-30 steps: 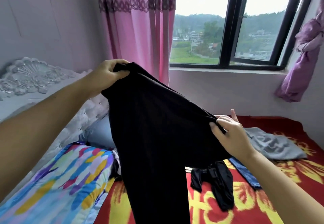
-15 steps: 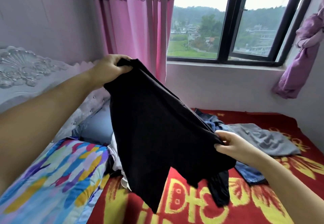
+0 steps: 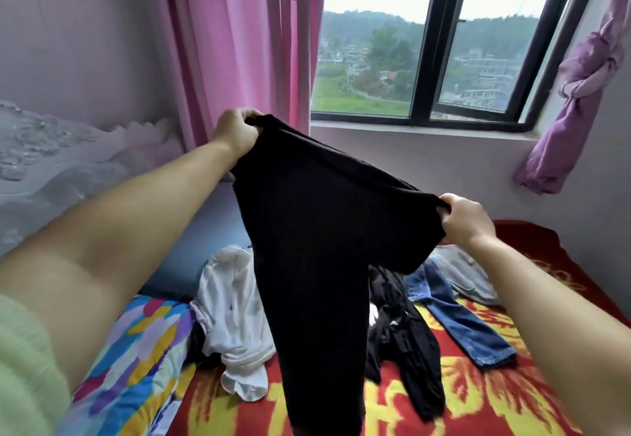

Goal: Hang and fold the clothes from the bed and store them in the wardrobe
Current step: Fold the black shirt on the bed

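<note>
Left hand (image 3: 235, 131) and right hand (image 3: 466, 218) grip black trousers (image 3: 317, 230) aloft.

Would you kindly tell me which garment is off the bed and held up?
The black trousers, gripped by the left hand and right hand; the white garment and blue jeans lie on the bed.

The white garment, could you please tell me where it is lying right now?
In the head view, the white garment lies crumpled on the bed, left of centre, between the colourful quilt and the hanging black trousers.
</note>
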A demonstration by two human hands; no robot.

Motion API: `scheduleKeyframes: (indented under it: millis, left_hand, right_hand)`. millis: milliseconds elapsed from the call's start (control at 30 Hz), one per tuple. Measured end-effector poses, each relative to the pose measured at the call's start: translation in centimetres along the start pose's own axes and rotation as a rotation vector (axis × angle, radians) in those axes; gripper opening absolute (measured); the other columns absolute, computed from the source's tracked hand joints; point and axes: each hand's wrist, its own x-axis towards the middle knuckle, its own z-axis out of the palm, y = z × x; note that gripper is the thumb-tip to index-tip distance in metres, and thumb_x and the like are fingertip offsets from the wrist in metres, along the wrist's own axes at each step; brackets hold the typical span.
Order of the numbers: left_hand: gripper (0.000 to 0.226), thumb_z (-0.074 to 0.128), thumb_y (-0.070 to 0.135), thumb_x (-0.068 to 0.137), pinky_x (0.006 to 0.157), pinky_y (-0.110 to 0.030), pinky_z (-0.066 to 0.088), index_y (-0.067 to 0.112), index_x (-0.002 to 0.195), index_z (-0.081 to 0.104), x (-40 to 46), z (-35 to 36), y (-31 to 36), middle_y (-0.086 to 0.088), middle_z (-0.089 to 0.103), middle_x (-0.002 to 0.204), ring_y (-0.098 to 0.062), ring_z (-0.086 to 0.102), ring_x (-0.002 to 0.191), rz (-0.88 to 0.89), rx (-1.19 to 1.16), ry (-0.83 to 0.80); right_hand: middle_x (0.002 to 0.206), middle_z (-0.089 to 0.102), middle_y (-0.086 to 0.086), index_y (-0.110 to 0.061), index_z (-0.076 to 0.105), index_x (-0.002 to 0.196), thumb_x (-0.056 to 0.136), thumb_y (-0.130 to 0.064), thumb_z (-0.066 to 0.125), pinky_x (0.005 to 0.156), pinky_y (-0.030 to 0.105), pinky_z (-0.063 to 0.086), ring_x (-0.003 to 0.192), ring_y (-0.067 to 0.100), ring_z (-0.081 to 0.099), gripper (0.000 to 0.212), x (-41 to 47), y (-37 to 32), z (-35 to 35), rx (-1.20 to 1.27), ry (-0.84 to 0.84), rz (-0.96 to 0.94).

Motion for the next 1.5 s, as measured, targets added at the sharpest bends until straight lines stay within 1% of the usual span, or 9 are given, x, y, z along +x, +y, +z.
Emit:
scheduleKeyframes:
  millis: [133, 333, 500, 833, 1033, 1167, 1333, 1433, 1500]
  left_hand:
    - [0.020, 0.061, 0.004, 0.089, 0.056, -0.001, 0.042, 0.021, 0.097, 0.067, -0.5, -0.9, 2.0, 0.015, 0.062, 0.077, 0.007, 0.056, 0.064, 0.115, -0.073, -0.053]
    - [0.031, 0.062, -0.009, 0.086, 0.071, -0.006, 0.047, 0.020, 0.093, 0.069, -9.3, -3.3, 2.2, 0.020, 0.070, 0.071, 0.007, 0.063, 0.069, 0.216, -0.118, -0.464]
    - [0.029, 0.070, -0.007, 0.081, 0.069, -0.008, 0.044, 0.020, 0.089, 0.071, -19.6, -2.2, -3.8, 0.019, 0.068, 0.068, 0.008, 0.058, 0.067, 0.150, 0.012, -0.782]
    - [0.040, 0.047, -0.002, 0.077, 0.098, -0.027, 0.043, 0.011, 0.110, 0.066, -50.2, 6.2, -21.3, 0.005, 0.062, 0.132, -0.015, 0.055, 0.123, -0.182, 0.214, -1.410]
    - [0.041, 0.045, 0.004, 0.085, 0.094, -0.035, 0.043, 0.015, 0.123, 0.058, -59.5, 8.7, -24.3, -0.002, 0.062, 0.130, -0.029, 0.056, 0.115, -0.177, 0.293, -1.492]
    - [0.039, 0.044, 0.004, 0.086, 0.095, -0.036, 0.042, 0.016, 0.122, 0.056, -61.5, 11.0, -25.0, -0.008, 0.063, 0.126, -0.032, 0.055, 0.114, -0.201, 0.275, -1.562]
    - [0.034, 0.043, 0.006, 0.087, 0.089, -0.040, 0.044, 0.016, 0.117, 0.057, -62.4, 12.9, -25.9, -0.013, 0.065, 0.117, -0.035, 0.056, 0.108, -0.252, 0.276, -1.604]
    - [0.033, 0.044, 0.007, 0.087, 0.088, -0.038, 0.044, 0.018, 0.115, 0.058, -61.9, 13.6, -26.6, -0.009, 0.065, 0.118, -0.032, 0.057, 0.108, -0.293, 0.227, -1.589]
    - [0.030, 0.046, 0.008, 0.087, 0.088, -0.032, 0.042, 0.020, 0.110, 0.059, -61.0, 13.8, -27.1, -0.004, 0.067, 0.115, -0.025, 0.058, 0.106, -0.381, 0.129, -1.544]
  right_hand:
    - [0.093, 0.068, 0.019, -0.020, 0.062, 0.109, 0.093, -0.019, 0.047, 0.077, 0.042, 0.052, 0.085, 0.038, 0.065, 0.022, 0.3, 0.6, -1.1, -0.004, 0.079, 0.025]
    - [0.083, 0.068, 0.017, -0.016, 0.061, 0.102, 0.087, -0.002, 0.043, 0.068, 0.037, 0.054, 0.059, 0.030, 0.066, 0.028, -2.5, 3.4, -1.4, 0.035, -0.038, 0.076]
    - [0.099, 0.068, 0.024, -0.010, 0.064, 0.110, 0.090, -0.002, 0.045, 0.071, 0.042, 0.055, 0.077, 0.038, 0.068, 0.029, -8.5, 8.4, 3.9, -0.055, -0.207, 0.061]
    - [0.094, 0.067, 0.022, -0.008, 0.067, 0.094, 0.083, 0.007, 0.042, 0.069, 0.039, 0.053, 0.084, 0.035, 0.065, 0.031, -29.8, 20.3, 17.0, -0.133, -0.742, 0.410]
    - [0.113, 0.059, 0.024, 0.003, 0.064, 0.098, 0.085, 0.010, 0.045, 0.089, 0.037, 0.041, 0.107, 0.037, 0.055, 0.025, -33.0, 19.4, 20.1, -0.149, -0.678, 0.248]
    - [0.144, 0.045, 0.014, 0.000, 0.061, 0.107, 0.087, 0.012, 0.047, 0.100, 0.034, 0.039, 0.130, 0.030, 0.047, 0.027, -32.1, 12.9, 24.1, 0.109, -0.635, -0.165]
    - [0.162, 0.009, -0.012, -0.028, 0.024, 0.153, 0.094, 0.000, 0.043, 0.085, 0.022, 0.040, 0.135, 0.021, 0.042, 0.068, -37.0, 8.5, 29.4, 0.079, -0.975, -0.256]
    - [0.163, 0.008, -0.002, -0.022, 0.012, 0.156, 0.088, 0.003, 0.041, 0.118, 0.030, 0.020, 0.150, 0.018, 0.013, 0.078, -41.1, 11.3, 29.8, 0.000, -1.313, -0.152]
    - [0.163, -0.010, -0.002, -0.025, -0.005, 0.155, 0.087, -0.005, 0.049, 0.120, 0.050, 0.004, 0.150, 0.020, -0.010, 0.090, -44.3, 13.4, 29.2, -0.212, -1.558, -0.272]
